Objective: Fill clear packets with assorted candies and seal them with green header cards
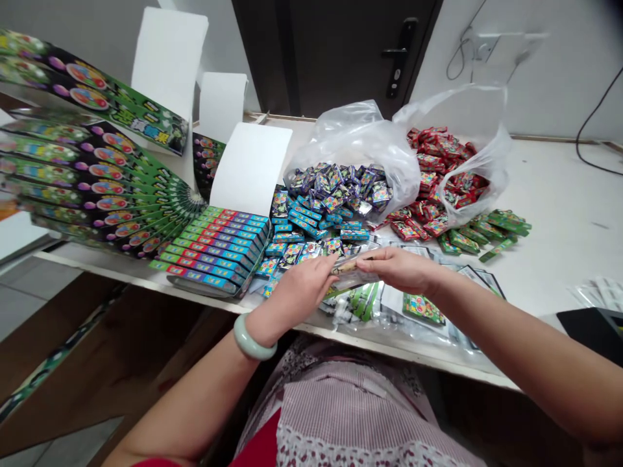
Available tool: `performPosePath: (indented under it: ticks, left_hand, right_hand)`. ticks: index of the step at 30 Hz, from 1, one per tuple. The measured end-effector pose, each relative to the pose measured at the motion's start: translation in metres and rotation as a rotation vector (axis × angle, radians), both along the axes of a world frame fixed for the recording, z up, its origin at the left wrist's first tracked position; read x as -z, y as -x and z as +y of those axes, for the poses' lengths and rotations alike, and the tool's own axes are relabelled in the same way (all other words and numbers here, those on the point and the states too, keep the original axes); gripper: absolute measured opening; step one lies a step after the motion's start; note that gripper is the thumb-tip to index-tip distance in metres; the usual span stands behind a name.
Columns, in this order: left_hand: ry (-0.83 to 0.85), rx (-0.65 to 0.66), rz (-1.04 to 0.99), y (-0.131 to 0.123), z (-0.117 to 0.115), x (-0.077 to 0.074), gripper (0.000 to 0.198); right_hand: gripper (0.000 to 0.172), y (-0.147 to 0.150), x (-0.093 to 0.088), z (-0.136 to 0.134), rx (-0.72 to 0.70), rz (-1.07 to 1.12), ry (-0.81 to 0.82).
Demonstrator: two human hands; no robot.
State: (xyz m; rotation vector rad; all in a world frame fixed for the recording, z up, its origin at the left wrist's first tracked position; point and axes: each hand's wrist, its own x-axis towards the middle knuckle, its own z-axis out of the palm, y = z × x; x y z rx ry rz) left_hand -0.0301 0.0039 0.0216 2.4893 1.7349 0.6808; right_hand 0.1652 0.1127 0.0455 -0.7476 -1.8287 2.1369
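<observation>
Nearest the viewer, a striped apron (pixel 360 402) faces the front edge of the desk (pixel 559 227). Above that edge the left hand (pixel 306 282), a pale bangle (pixel 254 337) on its wrist, and the right hand (pixel 402 268) meet at a clear packet (pixel 346 266), the fingers of each closed narrowly on one end; its brownish content is too small to identify. Beneath and beside the hands lie loose clear bags (pixel 360 301) and a green packet (pixel 422 309). The film is probably slick: should either grip loosen, the packet could drop among these look-alike bags, and a dragging forearm could sweep the bags off the edge. To the left stands a row of slim boxes (pixel 217 250) beside fanned printed panels (pixel 117 168), which a knock from the left elbow might topple. Beyond the hands are blue boxes (pixel 304 220), then purple packets (pixel 335 185) and red packets (pixel 445 162) in gaping plastic bags; a tug on either bag could spill and mix the colours. A dark door (pixel 335 52) closes the background.
</observation>
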Motion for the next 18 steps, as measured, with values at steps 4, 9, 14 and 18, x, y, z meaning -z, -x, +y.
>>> performPosePath:
  ticks: [4, 9, 14, 18]
  left_hand:
    - [-0.017, -0.023, -0.083, 0.001, 0.004, 0.004, 0.030]
    - [-0.004, -0.084, -0.364, 0.008, 0.005, 0.006, 0.027]
    - [0.098, -0.286, -0.796, 0.005, 0.003, 0.001, 0.022]
    - [0.220, -0.270, -1.121, -0.006, 0.012, 0.005, 0.023]
  right_hand:
    - [0.041, 0.006, -0.007, -0.002, -0.003, 0.014, -0.087]
    - [0.030, -0.002, -0.012, -0.007, 0.234, -0.051, -0.593]
    - [0.052, -0.009, 0.013, -0.029, 0.596, 0.145, -0.577]
    - [0.034, 0.005, 0.039, -0.048, 0.327, 0.111, -0.157]
